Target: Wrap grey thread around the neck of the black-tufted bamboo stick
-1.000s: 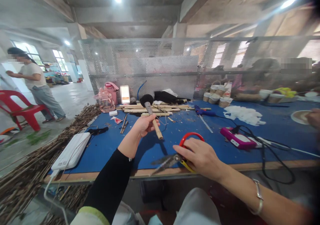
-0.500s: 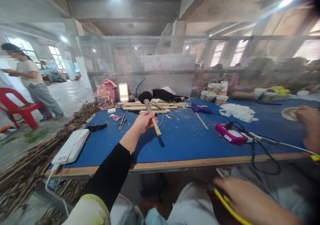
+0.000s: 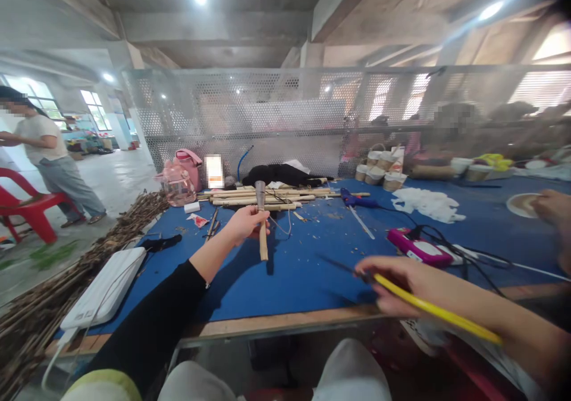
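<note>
My left hand is closed round a short bamboo stick with a grey tapered top, held almost upright over the blue table. My right hand is at the table's front edge, blurred, its fingers closed round a long yellow-handled tool whose thin dark tip points left toward the stick. Tip and stick are apart.
Bamboo sticks, a pink bottle, a blue glue gun, a pink device with black cables, white cloth and a white power bank lie on the table. Another person's hand is at right. Twigs are piled left, near a standing person.
My right hand dropped below the table with the red-handled scissors and came back up holding a yellow-handled tool. My left hand turned the stick from tilted to nearly upright.
</note>
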`<state>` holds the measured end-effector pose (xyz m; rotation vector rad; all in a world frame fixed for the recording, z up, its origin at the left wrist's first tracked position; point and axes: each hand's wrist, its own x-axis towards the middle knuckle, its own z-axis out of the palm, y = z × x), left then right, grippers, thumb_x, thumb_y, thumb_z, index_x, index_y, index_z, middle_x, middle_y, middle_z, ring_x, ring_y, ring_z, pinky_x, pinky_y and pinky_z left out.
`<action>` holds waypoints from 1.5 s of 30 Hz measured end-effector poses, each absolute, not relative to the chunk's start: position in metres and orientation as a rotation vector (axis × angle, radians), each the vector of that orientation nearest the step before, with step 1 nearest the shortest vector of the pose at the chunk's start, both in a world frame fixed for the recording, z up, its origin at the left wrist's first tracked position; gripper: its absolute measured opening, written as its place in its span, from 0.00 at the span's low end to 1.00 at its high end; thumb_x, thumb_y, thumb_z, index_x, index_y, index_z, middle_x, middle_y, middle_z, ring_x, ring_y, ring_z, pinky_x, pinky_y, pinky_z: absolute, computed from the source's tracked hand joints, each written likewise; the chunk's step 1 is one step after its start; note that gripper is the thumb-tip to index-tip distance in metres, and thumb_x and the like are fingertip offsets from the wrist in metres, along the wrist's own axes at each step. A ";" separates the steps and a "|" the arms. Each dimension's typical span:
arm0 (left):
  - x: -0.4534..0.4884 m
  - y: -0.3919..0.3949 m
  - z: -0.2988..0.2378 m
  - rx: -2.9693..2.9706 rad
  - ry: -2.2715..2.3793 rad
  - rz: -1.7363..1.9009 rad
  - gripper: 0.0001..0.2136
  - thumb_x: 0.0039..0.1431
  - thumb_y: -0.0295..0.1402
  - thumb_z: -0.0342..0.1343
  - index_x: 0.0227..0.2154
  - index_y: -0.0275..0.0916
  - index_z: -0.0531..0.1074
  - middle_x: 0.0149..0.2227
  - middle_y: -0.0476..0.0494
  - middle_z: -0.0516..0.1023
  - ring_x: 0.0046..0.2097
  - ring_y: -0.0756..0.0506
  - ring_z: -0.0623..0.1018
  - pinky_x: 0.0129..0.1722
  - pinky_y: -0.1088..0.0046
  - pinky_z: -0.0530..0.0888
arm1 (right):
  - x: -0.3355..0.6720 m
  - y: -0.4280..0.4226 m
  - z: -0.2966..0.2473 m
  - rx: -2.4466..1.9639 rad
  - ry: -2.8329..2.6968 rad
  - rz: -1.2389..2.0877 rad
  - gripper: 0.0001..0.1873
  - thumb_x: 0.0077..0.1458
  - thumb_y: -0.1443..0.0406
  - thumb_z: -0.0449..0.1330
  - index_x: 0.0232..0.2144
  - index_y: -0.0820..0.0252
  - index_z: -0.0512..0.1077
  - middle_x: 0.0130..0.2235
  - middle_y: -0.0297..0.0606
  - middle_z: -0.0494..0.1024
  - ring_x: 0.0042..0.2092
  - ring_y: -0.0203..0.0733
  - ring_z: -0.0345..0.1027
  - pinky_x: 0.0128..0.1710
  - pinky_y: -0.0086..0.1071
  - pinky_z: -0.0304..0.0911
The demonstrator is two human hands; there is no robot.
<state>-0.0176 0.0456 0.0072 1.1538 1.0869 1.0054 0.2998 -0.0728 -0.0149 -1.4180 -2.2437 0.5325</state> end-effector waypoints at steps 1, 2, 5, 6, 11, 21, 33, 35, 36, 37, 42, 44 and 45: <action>-0.019 0.045 0.006 1.156 1.087 0.992 0.10 0.47 0.34 0.61 0.28 0.35 0.66 0.22 0.48 0.73 0.21 0.51 0.74 0.22 0.77 0.70 | 0.295 -0.052 -0.009 -1.429 -2.251 0.566 0.26 0.45 0.50 0.58 0.44 0.59 0.69 0.29 0.36 0.74 0.28 0.39 0.67 0.27 0.30 0.61; -0.019 0.044 0.003 1.155 1.084 0.980 0.11 0.47 0.34 0.61 0.28 0.35 0.66 0.22 0.48 0.73 0.21 0.50 0.74 0.22 0.77 0.69 | 0.289 -0.031 -0.005 -1.478 -2.200 0.488 0.27 0.47 0.50 0.56 0.45 0.60 0.68 0.30 0.37 0.75 0.29 0.39 0.67 0.29 0.31 0.62; -0.016 0.040 -0.007 1.129 1.061 0.951 0.12 0.47 0.37 0.61 0.28 0.35 0.66 0.24 0.47 0.73 0.22 0.50 0.75 0.19 0.79 0.67 | 0.272 0.025 -0.007 -1.673 -2.053 0.241 0.24 0.48 0.53 0.57 0.44 0.61 0.68 0.38 0.43 0.76 0.36 0.44 0.70 0.35 0.33 0.63; -0.014 0.039 -0.011 1.119 1.049 0.950 0.12 0.48 0.38 0.60 0.29 0.35 0.66 0.25 0.46 0.73 0.23 0.50 0.75 0.18 0.80 0.66 | 0.268 0.042 -0.011 -1.748 -2.021 0.194 0.23 0.48 0.54 0.57 0.44 0.62 0.68 0.39 0.44 0.76 0.38 0.46 0.70 0.35 0.33 0.62; -0.005 0.036 -0.032 1.077 0.995 1.017 0.16 0.46 0.42 0.60 0.29 0.37 0.64 0.25 0.49 0.72 0.23 0.52 0.75 0.19 0.80 0.67 | 0.256 0.109 -0.024 -2.116 -1.897 0.038 0.24 0.49 0.60 0.56 0.47 0.67 0.64 0.40 0.52 0.75 0.41 0.52 0.71 0.35 0.34 0.60; -0.004 0.039 -0.039 0.980 0.987 1.011 0.17 0.44 0.44 0.61 0.29 0.38 0.63 0.24 0.51 0.72 0.22 0.52 0.74 0.18 0.81 0.66 | 0.237 0.155 -0.005 -2.166 -1.930 -0.014 0.19 0.51 0.60 0.55 0.43 0.66 0.68 0.42 0.57 0.74 0.45 0.57 0.68 0.40 0.43 0.61; 0.006 0.003 -0.015 1.300 0.896 0.918 0.16 0.48 0.43 0.58 0.35 0.36 0.68 0.25 0.47 0.72 0.22 0.51 0.73 0.21 0.78 0.69 | 0.160 0.029 -0.032 -0.639 -1.703 1.608 0.31 0.48 0.48 0.57 0.46 0.62 0.60 0.34 0.38 0.70 0.32 0.36 0.67 0.30 0.30 0.63; 0.007 0.001 -0.014 1.329 0.921 0.934 0.15 0.49 0.43 0.58 0.34 0.36 0.69 0.25 0.47 0.72 0.23 0.51 0.73 0.23 0.77 0.71 | 0.163 0.027 -0.034 -0.690 -1.655 1.657 0.27 0.48 0.48 0.57 0.41 0.63 0.63 0.27 0.32 0.67 0.24 0.31 0.60 0.23 0.26 0.56; 0.007 0.000 -0.014 1.335 0.944 0.944 0.15 0.49 0.42 0.58 0.34 0.36 0.69 0.25 0.48 0.72 0.23 0.51 0.73 0.23 0.76 0.71 | 0.166 0.028 -0.034 -0.722 -1.662 1.627 0.25 0.48 0.48 0.57 0.38 0.64 0.64 0.26 0.32 0.66 0.23 0.30 0.58 0.23 0.25 0.54; 0.006 0.000 -0.015 1.338 0.968 0.953 0.14 0.49 0.42 0.58 0.33 0.36 0.68 0.24 0.49 0.71 0.23 0.51 0.73 0.23 0.76 0.71 | 0.168 0.029 -0.033 -0.757 -1.682 1.559 0.23 0.49 0.49 0.57 0.34 0.64 0.65 0.25 0.32 0.66 0.24 0.30 0.57 0.23 0.25 0.53; 0.005 0.003 -0.020 1.317 0.989 0.922 0.14 0.50 0.42 0.58 0.32 0.35 0.67 0.24 0.51 0.70 0.23 0.51 0.73 0.23 0.76 0.70 | 0.178 0.031 -0.026 -0.926 -1.813 1.239 0.21 0.50 0.51 0.56 0.19 0.64 0.64 0.20 0.30 0.59 0.23 0.29 0.48 0.22 0.26 0.47; 0.006 0.003 -0.021 1.292 0.998 0.891 0.15 0.50 0.41 0.58 0.34 0.34 0.67 0.25 0.50 0.71 0.23 0.51 0.74 0.22 0.77 0.69 | 0.182 0.033 -0.023 -0.963 -1.821 1.211 0.21 0.49 0.52 0.56 0.18 0.64 0.63 0.18 0.28 0.57 0.22 0.29 0.45 0.21 0.26 0.44; 0.007 0.003 -0.021 1.281 1.005 0.885 0.15 0.50 0.41 0.58 0.34 0.34 0.67 0.25 0.49 0.71 0.23 0.51 0.74 0.22 0.78 0.69 | 0.184 0.034 -0.021 -0.975 -1.822 1.198 0.21 0.49 0.52 0.57 0.18 0.63 0.63 0.18 0.28 0.56 0.22 0.29 0.45 0.20 0.26 0.43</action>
